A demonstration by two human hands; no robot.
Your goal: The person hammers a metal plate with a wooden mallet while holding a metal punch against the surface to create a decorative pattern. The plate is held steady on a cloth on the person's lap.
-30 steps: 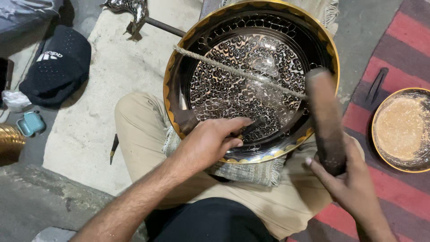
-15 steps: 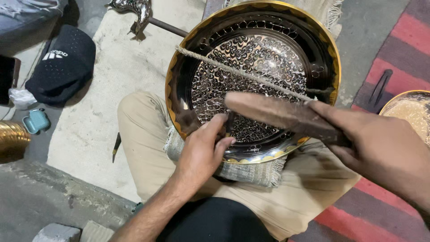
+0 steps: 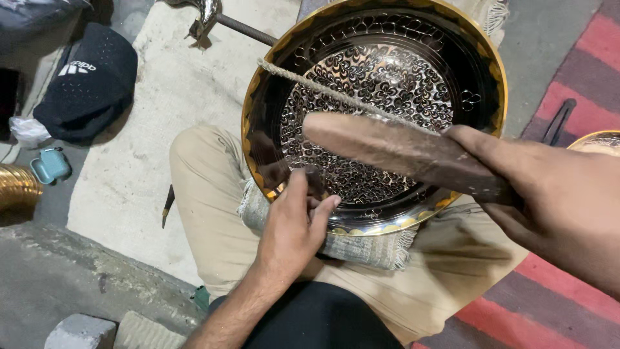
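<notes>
We see a large engraved brass tray (image 3: 381, 97) resting on the lap over a folded cloth (image 3: 361, 249), a twisted cord (image 3: 323, 90) stretched across it. Our left hand (image 3: 294, 229) pinches a small dark punch (image 3: 314, 179) against the tray's lower rim. Our right hand (image 3: 555, 194) grips a wooden mallet (image 3: 394, 152) above the tray, fingers wrapped tight.

We take the engraved tray (image 3: 381, 97) as landmark. It rests on a cloth pad (image 3: 361, 245) over our lap. A cord (image 3: 310, 84) crosses it. A cap (image 3: 87, 81) lies left of it; a rug (image 3: 568, 97) lies right.
</notes>
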